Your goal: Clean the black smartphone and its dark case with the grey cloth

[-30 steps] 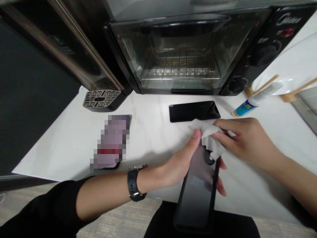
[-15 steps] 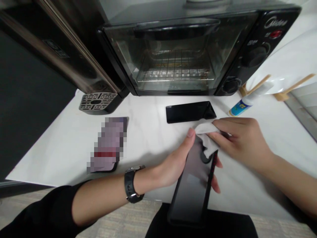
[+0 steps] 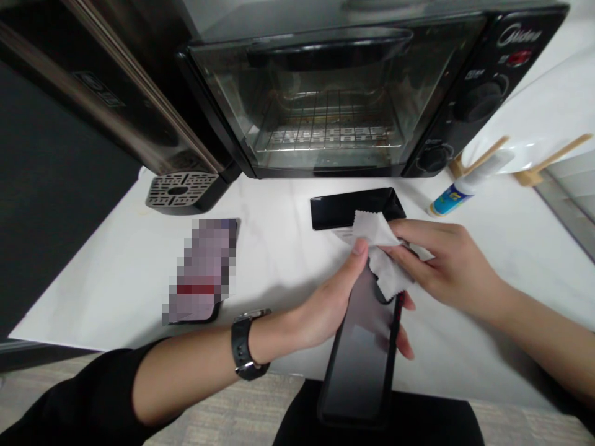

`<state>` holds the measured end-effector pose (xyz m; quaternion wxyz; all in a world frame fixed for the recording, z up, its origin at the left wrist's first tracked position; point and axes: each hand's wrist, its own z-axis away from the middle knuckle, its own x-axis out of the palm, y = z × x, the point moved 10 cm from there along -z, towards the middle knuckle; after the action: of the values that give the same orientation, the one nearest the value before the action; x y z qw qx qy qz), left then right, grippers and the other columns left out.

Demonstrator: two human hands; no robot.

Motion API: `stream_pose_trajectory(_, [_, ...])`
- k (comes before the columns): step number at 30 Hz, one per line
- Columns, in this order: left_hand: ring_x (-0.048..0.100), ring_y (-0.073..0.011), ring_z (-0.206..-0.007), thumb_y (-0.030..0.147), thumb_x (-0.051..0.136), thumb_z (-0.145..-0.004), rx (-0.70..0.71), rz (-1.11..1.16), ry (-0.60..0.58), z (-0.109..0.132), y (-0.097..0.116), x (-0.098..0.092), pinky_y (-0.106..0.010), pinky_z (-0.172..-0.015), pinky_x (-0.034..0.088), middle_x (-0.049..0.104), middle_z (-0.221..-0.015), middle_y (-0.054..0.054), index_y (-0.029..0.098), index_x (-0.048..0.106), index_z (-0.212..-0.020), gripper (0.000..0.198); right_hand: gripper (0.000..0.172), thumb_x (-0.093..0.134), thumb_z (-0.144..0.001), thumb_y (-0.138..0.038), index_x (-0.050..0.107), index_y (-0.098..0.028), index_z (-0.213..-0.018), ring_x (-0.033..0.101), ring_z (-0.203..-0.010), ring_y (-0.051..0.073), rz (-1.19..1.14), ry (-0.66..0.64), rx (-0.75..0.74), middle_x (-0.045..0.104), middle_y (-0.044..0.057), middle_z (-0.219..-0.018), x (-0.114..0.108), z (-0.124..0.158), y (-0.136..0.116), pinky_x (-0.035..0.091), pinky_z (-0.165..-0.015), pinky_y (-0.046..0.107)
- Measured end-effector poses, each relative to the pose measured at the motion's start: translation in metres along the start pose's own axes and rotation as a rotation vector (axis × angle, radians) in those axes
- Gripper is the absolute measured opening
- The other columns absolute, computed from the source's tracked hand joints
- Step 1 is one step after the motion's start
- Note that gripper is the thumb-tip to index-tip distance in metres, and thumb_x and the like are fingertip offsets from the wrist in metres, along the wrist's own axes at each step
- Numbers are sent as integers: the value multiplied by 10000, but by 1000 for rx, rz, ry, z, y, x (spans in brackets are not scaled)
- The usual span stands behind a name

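The left hand [image 3: 320, 313] grips a phone [image 3: 360, 371] at lower centre; the right hand [image 3: 449, 260] pinches a cloth [image 3: 389, 274] over its upper end.

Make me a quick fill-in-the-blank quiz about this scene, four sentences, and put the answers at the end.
1. The right hand grips a cloth coloured ____.
2. The left hand holds a dark phone, and the watch strap on that wrist is ____.
3. The bottle with the blue label sits toward the picture's ____ side.
4. The front of the oven shows ____ round knobs.

Missing words: white; black; right; two.
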<state>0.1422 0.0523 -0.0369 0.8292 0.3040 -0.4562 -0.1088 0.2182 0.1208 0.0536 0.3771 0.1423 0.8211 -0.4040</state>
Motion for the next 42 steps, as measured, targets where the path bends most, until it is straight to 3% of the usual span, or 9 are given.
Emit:
stream_pose_trajectory(5, [686, -204, -642, 882, 32, -936, -40, 4, -51, 3, -2, 6, -295, -664, 517, 721, -741, -121, 115, 684, -1075, 1016, 491, 594, -1040, -432, 467, -216, -617, 380, -456, 93, 69, 6, 65, 397, -52, -503, -2, 1, 8, 276, -482, 293])
stream_pose_trajectory(10, [701, -207, -677, 864, 48, -954, 5, 35, 8, 2, 3, 0, -300, -702, 529, 728, -762, -135, 109, 676, -1068, 989, 237, 566, -1045, -298, 608, -225, -824, 511, -525, 105, -16, -24, 49, 558, -34, -616, 1, 0, 3, 352, -508, 265])
stream_pose_trajectory(15, [681, -194, -660, 843, 15, -966, -45, -2, -60, 4, 1, 9, -279, -648, 510, 741, -784, -136, 115, 694, -1079, 1002, 414, 631, -1022, -413, 556, -217, -665, 398, -453, 95, 60, 14, 100, 450, -51, -502, -3, 2, 8, 284, -475, 291])
stream_pose_trajectory(21, [718, -193, -685, 770, 3, -1014, 66, 43, 19, 3, 13, 1, -305, -720, 555, 742, -801, -118, 118, 690, -1046, 947, 214, 529, -1050, -292, 649, -223, -887, 572, -573, 119, -56, -109, 125, 659, -14, -701, 11, 0, 12, 376, -543, 262])
stream_pose_trajectory(26, [711, -208, -695, 851, 50, -966, -5, 28, 21, 5, 7, 2, -283, -690, 533, 736, -780, -150, 92, 696, -1091, 1004, 538, 552, -1041, -542, 597, -217, -614, 447, -445, 128, 235, -49, 156, 499, -17, -485, 5, 4, 25, 288, -522, 324])
stream_pose_trajectory(32, [659, -170, -628, 783, 134, -1025, 216, -26, 150, 8, 28, -9, -273, -693, 528, 737, -774, -132, 113, 689, -1015, 870, 213, 543, -1011, -218, 729, -221, -1116, 712, -773, 162, -57, -29, 108, 790, 39, -963, 5, -1, 13, 454, -611, 264])
stream_pose_trajectory(34, [674, -177, -636, 798, 151, -1017, 206, -26, 125, 7, 27, -7, -277, -689, 533, 739, -789, -129, 109, 689, -1059, 875, 154, 577, -1007, -246, 726, -214, -990, 648, -633, 131, -80, -18, 163, 747, 1, -786, 3, 0, 18, 426, -563, 252])
stream_pose_trajectory(38, [708, -203, -665, 805, 153, -1011, 165, 22, 51, 6, 23, -1, -297, -681, 549, 751, -862, -129, 120, 663, -1216, 879, 442, 632, -1007, -416, 576, -205, -623, 396, -438, 90, 30, 11, 198, 462, -52, -475, -1, 2, 22, 289, -467, 278])
stream_pose_trajectory(42, [694, -190, -633, 786, 193, -1024, 199, 27, 98, 8, 25, -9, -314, -706, 562, 751, -864, -111, 138, 669, -1229, 830, 183, 558, -1025, -251, 730, -210, -1073, 630, -624, 111, -148, -61, 166, 733, -8, -798, 11, 1, 17, 438, -581, 240])
